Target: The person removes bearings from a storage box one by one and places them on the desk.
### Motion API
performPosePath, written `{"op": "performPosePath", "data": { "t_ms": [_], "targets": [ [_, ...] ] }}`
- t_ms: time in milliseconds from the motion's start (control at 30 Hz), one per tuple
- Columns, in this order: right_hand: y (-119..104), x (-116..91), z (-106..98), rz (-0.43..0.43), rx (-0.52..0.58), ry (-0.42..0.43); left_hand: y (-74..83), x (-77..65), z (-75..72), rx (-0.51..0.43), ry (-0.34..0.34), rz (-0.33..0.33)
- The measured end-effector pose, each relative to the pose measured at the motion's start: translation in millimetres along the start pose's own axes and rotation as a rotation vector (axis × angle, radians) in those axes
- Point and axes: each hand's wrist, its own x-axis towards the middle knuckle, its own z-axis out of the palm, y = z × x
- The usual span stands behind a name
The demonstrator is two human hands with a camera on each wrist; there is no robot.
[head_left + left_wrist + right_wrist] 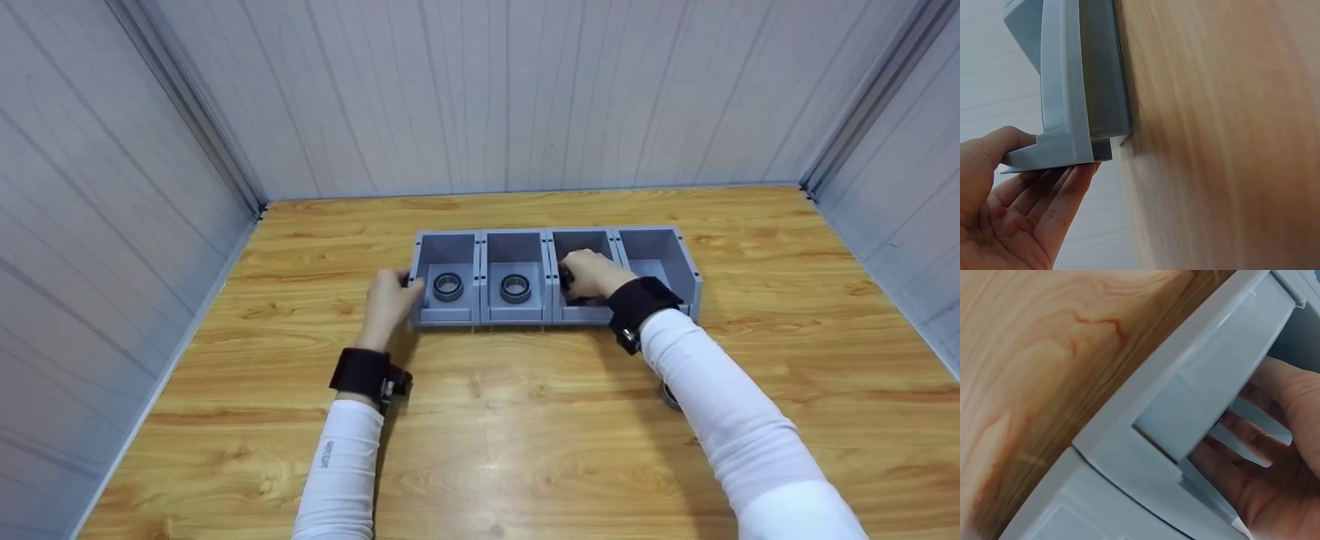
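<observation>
The right hand [596, 274] reaches into the third from the left of four joined grey-blue plastic bins [553, 309]. Its fingers bend in over the front lip, somewhat apart; a dark thing [565, 279] shows beside them, but the tips are hidden and I cannot tell whether they grip it. Left of those fingers, a black-and-silver metal ring [515, 297] sits in the second bin; its twin [448, 295] lies in the end bin, just right of the left hand [390, 300]. That hand pinches the end bin's outer wall between thumb and fingers.

Setting the dark thing down seems the step in hand: it wants a firm left pinch so the row cannot slide, a flat release, and right knuckles lifted clear of the lip. Another ring [670, 396] lies nearer the person than the right fingers, partly hidden by the sleeve.
</observation>
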Motion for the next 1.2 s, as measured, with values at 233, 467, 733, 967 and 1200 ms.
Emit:
{"op": "performPosePath", "data": {
  "t_ms": [233,467,733,967,1200],
  "targets": [
    [1.3,0.4,-0.5,0.012,-0.008,-0.023,-0.9,0.6,1.7,0.009,0.009,0.018],
    [2.0,0.7,-0.5,0.018,-0.008,-0.047,-1.8,0.0,2.4,0.022,0.029,0.036],
    [3.6,0.9,-0.4,0.0,-0.005,-0.022,-1.4,-0.1,1.8,0.011,0.022,0.024],
    [5.3,1.4,-1.9,-0.015,0.008,-0.033,-1.8,-0.2,1.6,0.001,0.018,0.023],
    [5.0,0.0,-5.0,-0.029,0.01,-0.017,-2.2,0.9,2.2,0.007,0.026,0.019]
  ]
}}
